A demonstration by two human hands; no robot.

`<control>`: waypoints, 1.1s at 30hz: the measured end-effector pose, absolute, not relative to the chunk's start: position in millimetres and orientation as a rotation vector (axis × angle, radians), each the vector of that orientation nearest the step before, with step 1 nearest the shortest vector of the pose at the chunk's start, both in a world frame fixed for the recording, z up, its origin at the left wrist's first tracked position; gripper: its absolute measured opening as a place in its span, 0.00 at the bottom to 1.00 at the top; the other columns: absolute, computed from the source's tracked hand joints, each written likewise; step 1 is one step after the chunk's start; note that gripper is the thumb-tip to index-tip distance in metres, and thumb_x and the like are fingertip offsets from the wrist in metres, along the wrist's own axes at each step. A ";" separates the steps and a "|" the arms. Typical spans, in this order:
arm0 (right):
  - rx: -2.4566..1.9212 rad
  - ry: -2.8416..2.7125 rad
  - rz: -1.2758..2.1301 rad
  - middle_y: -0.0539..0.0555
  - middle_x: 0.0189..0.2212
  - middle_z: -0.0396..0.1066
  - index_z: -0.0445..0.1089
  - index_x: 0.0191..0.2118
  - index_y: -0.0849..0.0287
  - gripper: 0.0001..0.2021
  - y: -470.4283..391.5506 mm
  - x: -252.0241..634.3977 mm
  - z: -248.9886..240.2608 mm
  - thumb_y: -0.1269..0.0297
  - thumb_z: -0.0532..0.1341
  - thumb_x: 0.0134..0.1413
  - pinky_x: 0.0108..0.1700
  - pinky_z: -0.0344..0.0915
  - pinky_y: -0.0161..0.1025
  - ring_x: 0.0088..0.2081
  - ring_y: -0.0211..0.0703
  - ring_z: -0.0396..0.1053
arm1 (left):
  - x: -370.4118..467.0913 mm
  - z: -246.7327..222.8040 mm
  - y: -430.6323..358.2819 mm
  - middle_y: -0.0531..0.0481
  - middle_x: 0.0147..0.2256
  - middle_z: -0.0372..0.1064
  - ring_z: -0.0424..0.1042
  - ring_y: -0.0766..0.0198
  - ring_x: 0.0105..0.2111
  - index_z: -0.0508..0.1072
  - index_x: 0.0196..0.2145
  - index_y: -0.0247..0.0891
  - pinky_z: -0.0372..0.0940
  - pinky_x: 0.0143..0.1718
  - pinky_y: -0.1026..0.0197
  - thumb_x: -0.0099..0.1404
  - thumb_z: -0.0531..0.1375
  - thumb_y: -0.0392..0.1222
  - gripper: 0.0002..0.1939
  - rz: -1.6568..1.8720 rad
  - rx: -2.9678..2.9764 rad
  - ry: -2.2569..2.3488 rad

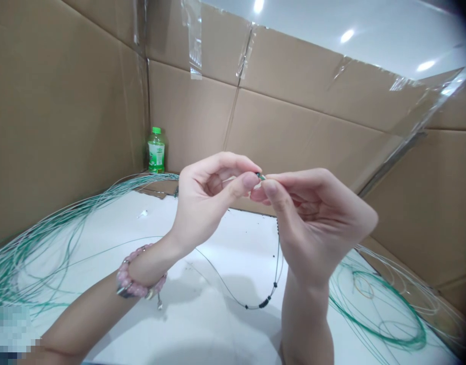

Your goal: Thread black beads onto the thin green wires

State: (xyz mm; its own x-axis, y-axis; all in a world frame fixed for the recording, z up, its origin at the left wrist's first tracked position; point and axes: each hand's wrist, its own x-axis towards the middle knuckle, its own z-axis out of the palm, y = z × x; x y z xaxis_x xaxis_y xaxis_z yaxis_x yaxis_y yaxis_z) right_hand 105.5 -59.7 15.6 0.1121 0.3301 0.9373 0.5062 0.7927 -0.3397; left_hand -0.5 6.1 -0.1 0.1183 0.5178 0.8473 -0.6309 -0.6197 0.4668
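Above the white table, my left hand (213, 187) and my right hand (309, 213) meet fingertip to fingertip. Both pinch a tiny green piece with a pale, shiny part (260, 176) between thumb and index finger; its exact kind is too small to tell. From below my right hand hangs a thin dark cord with black beads (263, 303), which loops down and runs back up to the left behind my left wrist. How the cord joins the pinched piece is hidden by my fingers. A pink bead bracelet (128, 276) circles my left wrist.
Long green and white wires (76, 218) lie bundled along the left. Coiled green wire (415, 337) rests at the right on the white table (202, 324). A green-capped bottle (156, 152) stands in the back left corner. Cardboard walls (293, 132) enclose the table.
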 end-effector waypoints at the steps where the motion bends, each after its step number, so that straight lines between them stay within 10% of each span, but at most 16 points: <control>1: -0.711 -1.493 -0.162 0.45 0.28 0.75 0.72 0.33 0.53 0.09 -59.3 105.1 15.3 0.76 0.64 0.49 0.30 0.75 0.35 0.29 0.37 0.75 | -0.4 0.0 5.8 0.54 0.28 0.69 0.72 0.74 0.27 0.76 0.32 0.39 0.72 0.28 0.73 0.61 0.62 0.39 0.02 1.647 1.516 -0.117; 33: -0.964 -1.550 -0.361 0.47 0.24 0.73 0.71 0.30 0.51 0.11 -74.6 103.5 19.5 0.77 0.62 0.47 0.28 0.74 0.38 0.26 0.40 0.72 | -6.8 0.4 4.8 0.53 0.29 0.73 0.72 0.70 0.28 0.75 0.31 0.38 0.70 0.28 0.68 0.60 0.62 0.33 0.03 1.931 1.900 0.025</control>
State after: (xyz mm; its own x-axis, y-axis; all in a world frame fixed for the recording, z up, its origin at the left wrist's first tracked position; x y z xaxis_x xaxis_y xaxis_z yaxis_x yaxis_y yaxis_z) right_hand 103.5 -74.6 19.5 0.0589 0.3689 0.9276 0.7407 0.6068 -0.2884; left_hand -6.8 4.8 0.4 0.0301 0.3110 0.9499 -0.2863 -0.9078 0.3063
